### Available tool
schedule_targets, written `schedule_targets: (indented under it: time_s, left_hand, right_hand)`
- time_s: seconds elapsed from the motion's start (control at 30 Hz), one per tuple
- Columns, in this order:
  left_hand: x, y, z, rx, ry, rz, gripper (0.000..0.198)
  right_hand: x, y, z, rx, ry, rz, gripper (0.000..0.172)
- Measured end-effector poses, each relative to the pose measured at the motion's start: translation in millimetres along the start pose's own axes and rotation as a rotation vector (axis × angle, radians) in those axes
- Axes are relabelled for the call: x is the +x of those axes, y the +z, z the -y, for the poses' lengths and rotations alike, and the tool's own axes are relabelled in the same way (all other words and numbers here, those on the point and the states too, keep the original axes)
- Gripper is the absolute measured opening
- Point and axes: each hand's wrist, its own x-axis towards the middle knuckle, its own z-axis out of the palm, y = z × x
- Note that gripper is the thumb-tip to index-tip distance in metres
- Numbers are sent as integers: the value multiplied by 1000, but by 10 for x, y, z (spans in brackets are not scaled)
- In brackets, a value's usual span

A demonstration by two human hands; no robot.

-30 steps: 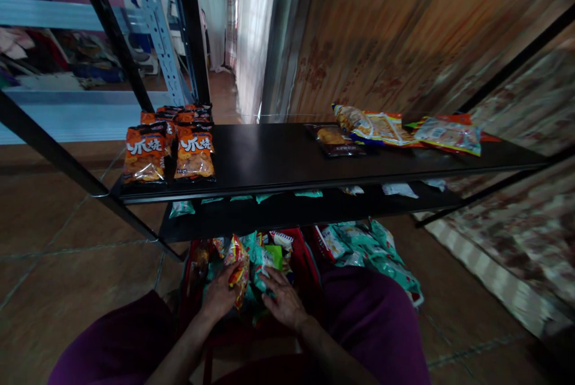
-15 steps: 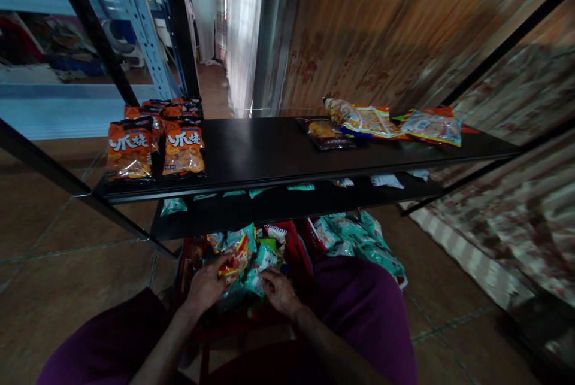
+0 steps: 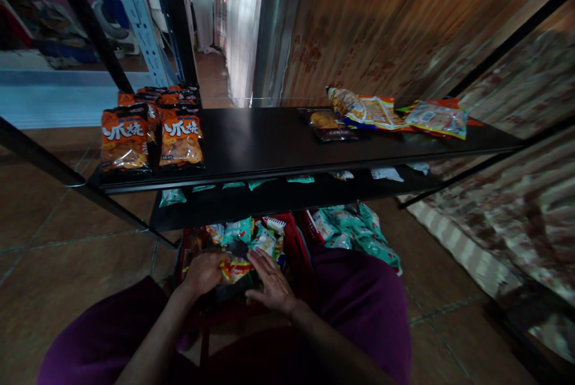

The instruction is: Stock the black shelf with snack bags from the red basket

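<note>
My left hand [image 3: 206, 272] is closed on a red and yellow snack bag [image 3: 236, 271] low over the red case [image 3: 298, 248]. Close to that bag, my right hand [image 3: 271, 282] is open, its fingers stretched forward and thumb apart. Its fingertips lie by a green snack bag [image 3: 265, 240]; whether they touch it I cannot tell. Another green snack bag [image 3: 237, 232] lies further back in the case, among several mixed packets. The near part of the case is dark and its contents are hard to make out.
A black shelf [image 3: 251, 145] crosses in front, with orange snack bags [image 3: 180, 139] at its left and a brown packet [image 3: 330, 124] and yellow bags [image 3: 381, 112] rightward. On the lower shelf [image 3: 211, 202] lie green and white packets. More green bags [image 3: 354, 229] are heaped right of the case.
The red and yellow bag has come down lower and flatter in my left hand. My right hand has left the green bag, spread its fingers, and that green bag now lies further back.
</note>
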Motion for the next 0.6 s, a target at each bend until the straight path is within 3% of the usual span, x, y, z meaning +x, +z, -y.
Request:
schedule_targets:
  time_s: [0.1, 0.2, 0.33, 0.43, 0.5, 0.6]
  left_hand:
    - [7, 39, -61, -114, 120, -28, 47]
    - [19, 42, -64, -249, 173, -87, 43]
    - [38, 61, -66, -412, 200, -125, 39]
    - [54, 88, -43, -447, 257, -183, 37]
    - [77, 91, 23, -439, 274, -300, 34]
    - [135, 71, 177, -425, 65, -501, 32]
  right_hand:
    - [2, 88, 73, 39, 3, 117, 89]
    - [-2, 184, 84, 68, 50, 100, 86]
    - [38, 221, 75, 126, 87, -6, 83]
    - [90, 227, 61, 198, 55, -95, 54]
    - [118, 243, 30, 291, 115, -191, 44]
    - [135, 260, -47, 605, 289, -346, 44]
